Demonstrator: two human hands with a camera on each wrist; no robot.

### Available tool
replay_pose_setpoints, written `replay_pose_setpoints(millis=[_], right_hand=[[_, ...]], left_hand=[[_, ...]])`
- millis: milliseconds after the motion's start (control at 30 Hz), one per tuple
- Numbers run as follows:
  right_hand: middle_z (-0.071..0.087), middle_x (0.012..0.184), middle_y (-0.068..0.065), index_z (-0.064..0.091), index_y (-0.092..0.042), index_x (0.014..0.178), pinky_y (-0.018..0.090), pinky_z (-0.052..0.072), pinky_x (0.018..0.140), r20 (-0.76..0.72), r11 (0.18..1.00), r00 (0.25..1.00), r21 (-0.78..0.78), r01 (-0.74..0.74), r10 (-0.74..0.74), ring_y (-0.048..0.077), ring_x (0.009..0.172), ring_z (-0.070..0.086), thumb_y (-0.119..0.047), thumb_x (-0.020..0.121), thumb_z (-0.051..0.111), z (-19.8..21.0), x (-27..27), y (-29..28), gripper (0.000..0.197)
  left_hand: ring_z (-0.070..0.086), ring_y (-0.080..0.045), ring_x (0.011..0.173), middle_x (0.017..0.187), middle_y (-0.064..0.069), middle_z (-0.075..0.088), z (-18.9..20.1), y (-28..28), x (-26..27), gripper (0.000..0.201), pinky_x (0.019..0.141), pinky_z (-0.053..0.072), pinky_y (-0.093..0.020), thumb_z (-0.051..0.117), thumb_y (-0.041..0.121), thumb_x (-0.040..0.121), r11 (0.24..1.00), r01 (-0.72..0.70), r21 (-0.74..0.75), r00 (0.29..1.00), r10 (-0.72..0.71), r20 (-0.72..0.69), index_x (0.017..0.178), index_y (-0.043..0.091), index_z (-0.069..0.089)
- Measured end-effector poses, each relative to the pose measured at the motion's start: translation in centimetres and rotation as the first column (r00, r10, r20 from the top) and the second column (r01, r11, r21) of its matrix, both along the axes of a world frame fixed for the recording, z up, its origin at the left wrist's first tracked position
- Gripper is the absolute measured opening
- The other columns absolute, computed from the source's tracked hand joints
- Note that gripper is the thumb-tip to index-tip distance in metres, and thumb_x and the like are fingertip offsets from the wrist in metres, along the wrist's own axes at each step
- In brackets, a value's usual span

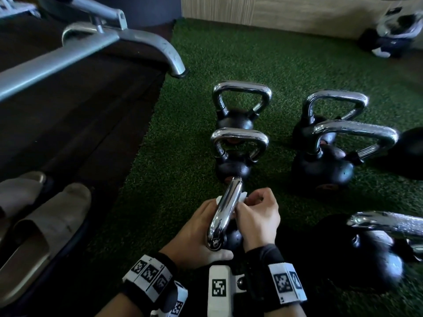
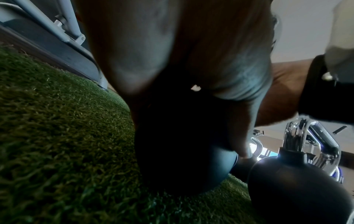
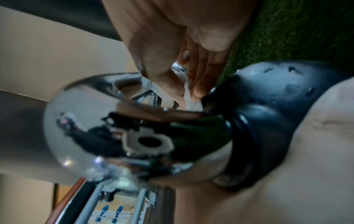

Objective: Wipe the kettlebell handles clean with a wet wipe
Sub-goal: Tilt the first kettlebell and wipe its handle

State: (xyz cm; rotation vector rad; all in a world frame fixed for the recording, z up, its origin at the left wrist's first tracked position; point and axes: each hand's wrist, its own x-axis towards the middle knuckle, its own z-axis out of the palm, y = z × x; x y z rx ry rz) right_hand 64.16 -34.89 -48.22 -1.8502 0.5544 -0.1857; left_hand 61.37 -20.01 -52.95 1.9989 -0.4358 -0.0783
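The nearest kettlebell [image 1: 234, 241] is black with a chrome handle [image 1: 225, 211] and stands on green turf [image 1: 178, 156]. My left hand [image 1: 199, 234] wraps around its round body from the left, thumb toward me. In the left wrist view that left hand [image 2: 172, 53] covers the dark kettlebell body [image 2: 182, 151]. My right hand [image 1: 251, 207] pinches a white wet wipe [image 1: 243, 197] against the right side of the handle. In the right wrist view the thumb and fingers of the right hand [image 3: 187, 91] squeeze the wipe [image 3: 193, 104] where the chrome handle [image 3: 95, 128] meets the body.
Several more chrome-handled kettlebells stand on the turf: two straight ahead [image 1: 240, 104] [image 1: 238, 145], two to the right [image 1: 336, 110] [image 1: 343, 152], one close at the right [image 1: 377, 243]. A grey bench frame [image 1: 91, 42] and a pair of sandals [image 1: 45, 225] sit on the dark mat at left.
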Motion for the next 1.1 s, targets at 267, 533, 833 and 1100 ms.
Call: replay_pose_setpoints(millis=[267, 533, 833, 1100], right_hand=[[0.071, 0.078, -0.006, 0.065, -0.024, 0.088, 0.021, 0.05, 0.063, 0.039, 0.983, 0.988, -0.109, -0.146, 0.151, 0.007, 0.073, 0.067, -0.011, 0.079, 0.074, 0.5, -0.5, -2.3, 0.019], [0.076, 0.088, -0.009, 0.071, -0.036, 0.097, 0.035, 0.06, 0.083, -0.05, 0.864, 0.864, -0.032, -0.502, 0.501, 0.007, 0.086, 0.072, -0.024, 0.075, 0.074, 0.9, 1.7, -3.1, 0.025], [0.074, 0.077, -0.006, 0.069, -0.023, 0.083, 0.034, 0.056, 0.075, -0.021, 0.884, 0.903, -0.198, -0.424, 0.428, 0.006, 0.074, 0.068, -0.031, 0.074, 0.087, -0.5, 0.3, -4.0, 0.022], [0.068, 0.062, -0.012, 0.068, -0.025, 0.069, 0.008, 0.042, 0.057, 0.064, 0.928, 0.964, -0.294, -0.227, 0.256, -0.004, 0.067, 0.063, -0.034, 0.069, 0.093, -0.6, -4.4, -4.9, 0.026]], left_hand=[[0.014, 0.001, 0.15, 0.15, 0.037, 0.016, 1.6, 0.3, -0.8, 0.114, 0.126, 0.02, -0.028, 0.091, 0.038, 0.073, 0.976, 0.087, 0.2, 0.996, -0.082, -0.032, 0.145, 0.061, 0.005], [0.034, -0.011, 0.137, 0.145, 0.007, 0.029, 0.1, 1.0, -2.4, 0.106, 0.11, 0.046, -0.036, 0.043, 0.096, 0.074, 0.884, -0.161, 0.438, 0.986, 0.121, 0.118, 0.158, 0.033, 0.029], [0.062, 0.008, 0.11, 0.108, 0.024, 0.069, 2.1, 2.6, -1.8, 0.036, 0.089, 0.05, -0.015, 0.082, 0.049, 0.08, 0.972, -0.087, 0.217, 0.985, 0.05, 0.167, 0.11, 0.033, 0.071], [0.074, -0.001, 0.094, 0.096, 0.017, 0.079, 2.6, 4.4, 0.3, 0.024, 0.089, 0.058, -0.025, 0.09, 0.033, 0.075, 0.977, -0.212, 0.015, 0.964, 0.211, -0.161, 0.092, 0.02, 0.08]])
